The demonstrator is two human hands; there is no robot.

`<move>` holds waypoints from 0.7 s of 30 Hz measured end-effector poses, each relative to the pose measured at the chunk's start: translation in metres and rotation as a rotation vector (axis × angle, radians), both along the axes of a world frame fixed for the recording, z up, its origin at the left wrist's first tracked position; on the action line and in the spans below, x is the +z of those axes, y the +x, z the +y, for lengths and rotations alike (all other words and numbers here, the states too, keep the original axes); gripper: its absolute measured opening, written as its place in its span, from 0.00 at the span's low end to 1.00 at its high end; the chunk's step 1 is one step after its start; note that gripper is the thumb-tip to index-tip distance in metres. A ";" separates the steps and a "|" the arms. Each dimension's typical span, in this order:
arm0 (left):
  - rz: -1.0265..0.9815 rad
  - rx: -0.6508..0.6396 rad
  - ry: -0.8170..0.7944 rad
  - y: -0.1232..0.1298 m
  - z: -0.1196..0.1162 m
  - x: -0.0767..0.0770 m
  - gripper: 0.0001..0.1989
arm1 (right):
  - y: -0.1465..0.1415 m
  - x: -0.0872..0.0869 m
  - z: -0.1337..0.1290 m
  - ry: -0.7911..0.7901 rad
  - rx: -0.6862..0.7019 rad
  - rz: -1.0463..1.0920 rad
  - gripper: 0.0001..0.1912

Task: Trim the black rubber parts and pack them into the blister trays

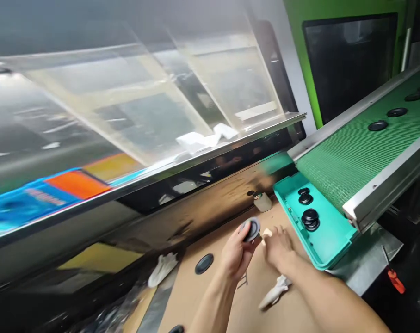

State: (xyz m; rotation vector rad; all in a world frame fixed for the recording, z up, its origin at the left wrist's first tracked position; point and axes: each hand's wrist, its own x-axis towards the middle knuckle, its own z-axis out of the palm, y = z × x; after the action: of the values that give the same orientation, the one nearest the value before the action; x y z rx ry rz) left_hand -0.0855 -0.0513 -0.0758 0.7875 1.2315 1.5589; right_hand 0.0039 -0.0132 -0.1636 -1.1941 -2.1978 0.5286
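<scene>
My left hand [236, 252] grips a dark round disc [252, 230], tilted so that its ringed face shows, above the brown cardboard surface [185, 296]. Just right of it, my right hand [277, 245] is closed, with a small pale piece [267, 233] between its fingertips, near the disc's edge. Another black disc [204, 264] lies flat on the cardboard to the left. Several black discs [310, 219] sit in the teal tray [331, 247] on the right.
A green conveyor belt [355, 162] carrying black discs [397, 112] slopes toward the tray. A glove [275, 292] lies on the cardboard, another [163, 269] at its left edge. A small container [262, 202] stands behind my hands. An orange-handled tool [396, 281] is at lower right.
</scene>
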 end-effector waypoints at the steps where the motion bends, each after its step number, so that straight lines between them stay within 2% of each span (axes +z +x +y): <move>1: -0.063 0.063 -0.054 -0.026 -0.014 -0.021 0.10 | 0.000 0.004 0.000 0.002 -0.014 -0.039 0.12; 2: -0.109 0.121 -0.098 -0.047 -0.026 -0.040 0.07 | 0.001 0.007 -0.002 0.009 -0.017 -0.080 0.12; 4: -0.169 0.172 -0.153 -0.074 -0.043 -0.069 0.03 | 0.003 0.013 -0.007 0.041 -0.019 -0.105 0.12; 6: -0.214 0.140 -0.140 -0.083 -0.051 -0.084 0.04 | 0.001 0.017 -0.015 0.086 0.032 -0.045 0.13; 8: -0.278 0.073 -0.076 -0.082 -0.053 -0.087 0.04 | -0.006 0.018 -0.023 0.122 0.137 0.052 0.14; 11: -0.476 -0.073 0.003 -0.078 -0.052 -0.080 0.09 | -0.019 0.015 -0.037 0.155 0.291 0.091 0.17; 14: -0.691 -0.213 0.085 -0.077 -0.053 -0.077 0.21 | -0.028 0.011 -0.044 0.213 0.270 0.030 0.19; 17: -0.746 -0.180 0.073 -0.076 -0.050 -0.082 0.18 | -0.034 0.011 -0.045 0.276 0.138 -0.019 0.20; 21: -0.759 -0.139 0.038 -0.077 -0.041 -0.090 0.15 | -0.036 0.011 -0.044 0.283 0.193 -0.070 0.20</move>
State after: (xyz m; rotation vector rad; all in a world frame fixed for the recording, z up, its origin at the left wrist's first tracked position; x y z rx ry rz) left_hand -0.1629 -0.0919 -0.1657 0.2384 0.5769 1.5523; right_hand -0.0318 -0.0567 -0.1525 -0.8697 -2.3671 0.2426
